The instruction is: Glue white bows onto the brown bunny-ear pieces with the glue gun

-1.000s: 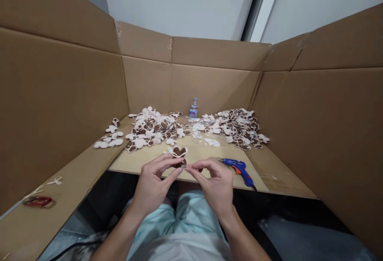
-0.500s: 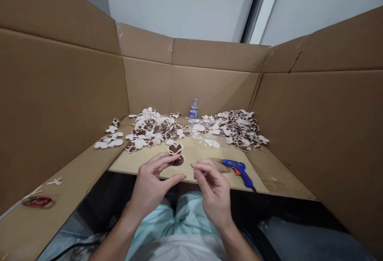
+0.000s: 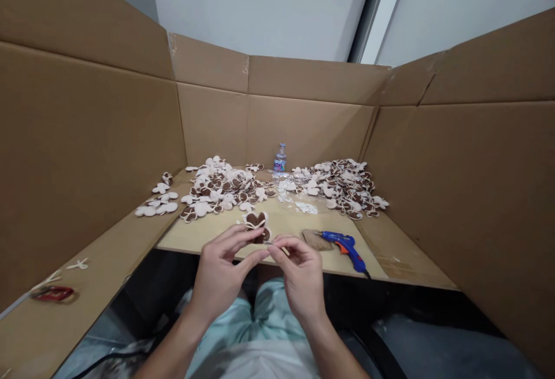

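My left hand (image 3: 225, 263) holds a brown felt piece with a white edge and a pale bow (image 3: 256, 221), its fingers across the lower part. My right hand (image 3: 301, 272) is closed in a pinch beside the lower edge of that piece. Between its thumb and forefinger is something small and thin that I cannot make out. The fingertips of both hands are close together. A blue hot glue gun (image 3: 344, 246) lies to the right of my right hand, its nozzle over a brown pad (image 3: 316, 240).
Heaps of similar felt pieces stand at the left (image 3: 225, 185) and right (image 3: 347, 185). Behind are a water bottle (image 3: 280, 159) and small white bits (image 3: 307, 208). A red-handled tool (image 3: 54, 293) lies far left. Cardboard walls (image 3: 312, 130) enclose the board.
My right hand has moved left, bringing its pinched fingertips up to the felt piece. My left hand keeps holding the piece, almost in place. The brown pad shows more.
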Demonstrator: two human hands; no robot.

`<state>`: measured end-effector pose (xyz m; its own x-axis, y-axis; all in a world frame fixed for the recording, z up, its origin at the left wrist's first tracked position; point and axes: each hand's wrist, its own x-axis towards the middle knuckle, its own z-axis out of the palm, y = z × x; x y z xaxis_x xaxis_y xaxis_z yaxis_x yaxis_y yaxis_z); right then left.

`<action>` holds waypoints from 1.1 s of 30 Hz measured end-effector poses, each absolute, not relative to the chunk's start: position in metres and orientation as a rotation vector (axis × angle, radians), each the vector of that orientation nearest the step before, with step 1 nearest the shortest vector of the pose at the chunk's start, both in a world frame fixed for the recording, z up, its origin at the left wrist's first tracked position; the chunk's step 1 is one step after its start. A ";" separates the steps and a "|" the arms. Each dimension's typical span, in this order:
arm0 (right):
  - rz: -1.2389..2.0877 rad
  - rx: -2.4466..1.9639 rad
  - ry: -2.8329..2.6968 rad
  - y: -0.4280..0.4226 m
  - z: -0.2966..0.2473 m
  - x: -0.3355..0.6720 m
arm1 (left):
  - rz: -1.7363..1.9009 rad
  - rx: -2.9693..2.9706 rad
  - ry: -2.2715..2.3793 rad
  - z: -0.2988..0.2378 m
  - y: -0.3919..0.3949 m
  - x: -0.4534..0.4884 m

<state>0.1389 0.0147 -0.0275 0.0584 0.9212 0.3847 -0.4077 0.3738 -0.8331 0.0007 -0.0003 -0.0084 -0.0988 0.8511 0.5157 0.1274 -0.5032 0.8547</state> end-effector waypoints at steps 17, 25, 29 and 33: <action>1.308 -0.493 -0.875 0.015 -0.032 0.132 | 1.705 1.679 1.042 -0.006 -0.004 0.005; 1.591 -0.403 -0.759 0.015 -0.029 0.137 | 1.572 1.521 0.888 -0.004 -0.002 0.001; 1.498 -0.462 -0.835 0.017 -0.028 0.141 | 1.542 1.479 0.924 -0.002 0.001 0.000; 1.428 -0.486 -0.896 0.017 -0.029 0.141 | 1.574 1.423 0.988 -0.002 0.003 0.000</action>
<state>0.1407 0.0171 -0.0290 -0.0917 0.9674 0.2360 -0.6330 0.1264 -0.7638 -0.0002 0.0026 -0.0020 -0.0689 0.9181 0.3903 -0.0476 -0.3938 0.9180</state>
